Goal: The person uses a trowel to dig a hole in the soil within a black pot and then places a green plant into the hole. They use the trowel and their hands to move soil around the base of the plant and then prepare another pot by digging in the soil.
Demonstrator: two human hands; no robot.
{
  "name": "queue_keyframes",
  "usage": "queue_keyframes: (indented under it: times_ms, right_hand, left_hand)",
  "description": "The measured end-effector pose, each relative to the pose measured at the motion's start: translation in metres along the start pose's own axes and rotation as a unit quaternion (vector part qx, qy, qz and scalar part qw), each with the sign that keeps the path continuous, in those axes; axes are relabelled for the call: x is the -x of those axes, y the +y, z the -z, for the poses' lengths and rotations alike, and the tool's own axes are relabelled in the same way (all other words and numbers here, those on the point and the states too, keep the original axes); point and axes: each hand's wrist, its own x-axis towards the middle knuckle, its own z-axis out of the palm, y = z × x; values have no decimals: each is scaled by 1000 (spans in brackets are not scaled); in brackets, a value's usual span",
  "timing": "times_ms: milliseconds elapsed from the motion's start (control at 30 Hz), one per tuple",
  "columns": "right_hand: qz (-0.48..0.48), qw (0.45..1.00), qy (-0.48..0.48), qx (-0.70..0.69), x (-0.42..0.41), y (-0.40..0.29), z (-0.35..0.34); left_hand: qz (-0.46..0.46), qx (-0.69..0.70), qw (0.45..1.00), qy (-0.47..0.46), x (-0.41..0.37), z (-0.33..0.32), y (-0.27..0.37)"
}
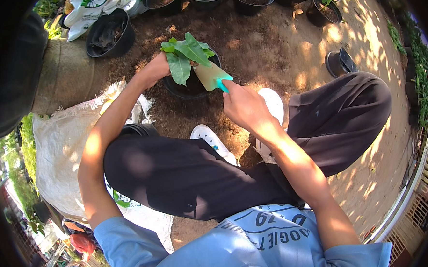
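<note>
A young plant with broad green leaves [191,49] stands over a black plastic pot [181,92] on the ground before me. My left hand [161,67] reaches in from the left and grips the plant low down; the leaves cover most of its fingers. In my right hand [246,104] is a hand trowel [208,77] with a turquoise handle. Its soil-coloured blade points left over the pot, close beside the leaves. The blade and foliage partly hide the dark inside of the pot.
Several potted plants [251,6] line the far side. Left of them are another black pot [112,34] and white printed sacks [91,7]. A woven sack [60,154] lies by my left knee. A phone-like dark object [348,60] leans on a small black pot [333,63] at right.
</note>
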Motion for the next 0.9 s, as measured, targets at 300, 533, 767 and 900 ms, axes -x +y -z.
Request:
queue_keyframes:
  times_ms: [300,533,767,900]
  right_hand:
    - [24,992,-6,127,-37,6,-21]
    - [8,995,-21,95,-32,-9,2]
    - [19,996,15,88,-10,-17,1]
    - [-39,994,-34,97,-18,-21,-29]
  left_hand:
    - [-17,34,998,54,-20,2,-17]
    - [-12,9,999,41,-20,5,-12]
    - [-19,-23,999,31,-26,3,-6]
    - [-35,-24,999,31,-28,-2,-2]
